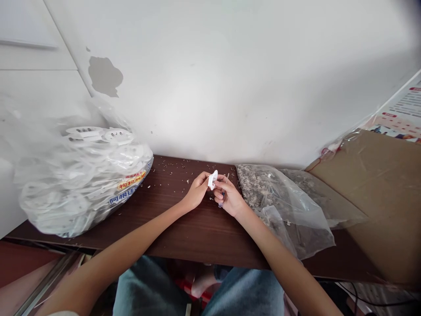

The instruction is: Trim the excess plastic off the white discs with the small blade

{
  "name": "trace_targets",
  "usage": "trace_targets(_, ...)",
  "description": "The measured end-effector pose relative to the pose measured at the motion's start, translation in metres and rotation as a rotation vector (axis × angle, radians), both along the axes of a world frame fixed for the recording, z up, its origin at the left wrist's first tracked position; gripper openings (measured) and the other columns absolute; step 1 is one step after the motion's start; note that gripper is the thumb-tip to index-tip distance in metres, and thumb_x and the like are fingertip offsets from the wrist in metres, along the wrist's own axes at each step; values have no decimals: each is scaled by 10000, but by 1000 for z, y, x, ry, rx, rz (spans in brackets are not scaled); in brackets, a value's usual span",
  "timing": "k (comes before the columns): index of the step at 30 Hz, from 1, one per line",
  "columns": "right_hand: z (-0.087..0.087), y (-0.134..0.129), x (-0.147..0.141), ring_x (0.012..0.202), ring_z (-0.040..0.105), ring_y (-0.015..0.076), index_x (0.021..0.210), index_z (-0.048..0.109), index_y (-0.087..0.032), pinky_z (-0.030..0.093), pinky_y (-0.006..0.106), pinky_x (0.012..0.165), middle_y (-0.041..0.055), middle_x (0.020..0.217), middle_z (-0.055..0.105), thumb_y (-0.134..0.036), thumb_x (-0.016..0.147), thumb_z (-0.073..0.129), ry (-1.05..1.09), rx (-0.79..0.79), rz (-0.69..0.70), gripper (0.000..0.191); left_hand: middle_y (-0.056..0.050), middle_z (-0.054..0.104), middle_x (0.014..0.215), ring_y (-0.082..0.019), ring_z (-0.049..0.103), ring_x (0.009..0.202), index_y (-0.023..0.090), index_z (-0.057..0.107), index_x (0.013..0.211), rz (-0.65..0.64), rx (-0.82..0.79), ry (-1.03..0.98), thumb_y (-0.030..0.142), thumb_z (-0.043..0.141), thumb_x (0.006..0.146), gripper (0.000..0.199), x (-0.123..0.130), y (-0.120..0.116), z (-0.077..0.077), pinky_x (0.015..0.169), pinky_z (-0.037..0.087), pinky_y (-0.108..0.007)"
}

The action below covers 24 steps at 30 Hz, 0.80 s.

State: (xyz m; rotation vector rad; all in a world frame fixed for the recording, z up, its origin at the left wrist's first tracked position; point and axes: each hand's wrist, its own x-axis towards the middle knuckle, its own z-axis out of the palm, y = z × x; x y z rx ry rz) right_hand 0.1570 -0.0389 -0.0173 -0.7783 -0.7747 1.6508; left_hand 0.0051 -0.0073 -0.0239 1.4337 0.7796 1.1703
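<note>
A small white plastic piece (pixel 213 180) is held up between both hands over the dark brown table (pixel 200 232). My left hand (pixel 196 192) pinches its left side with closed fingers. On its right side, my right hand (pixel 227 195) grips the piece with thumb and fingertips. A thin tool with a clear and blue handle (pixel 221 202) is also tucked in the right hand's fingers, its slender end pointing up. Small pale scraps lie scattered on the table behind and left of the hands.
At the left stands a large clear bag (pixel 79 188) full of white plastic parts. Clear bags of small grey-white bits (pixel 258 182) lie right of the hands. A brown cardboard box (pixel 388 197) is at the far right. The white wall (pixel 210 87) rises behind the table.
</note>
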Motion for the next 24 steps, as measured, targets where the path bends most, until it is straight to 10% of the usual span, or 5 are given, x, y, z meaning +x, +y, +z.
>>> trace_targets(24,-1,-3,-3,461,344,40,1055,555,-260,246,179,414,-63,786,638,-328,808,877,19,85,-4,412,-12,617,894,-147,552,812,189,645,990,91,48,33,440,657,984,251,-1,0,4,769,451,-267)
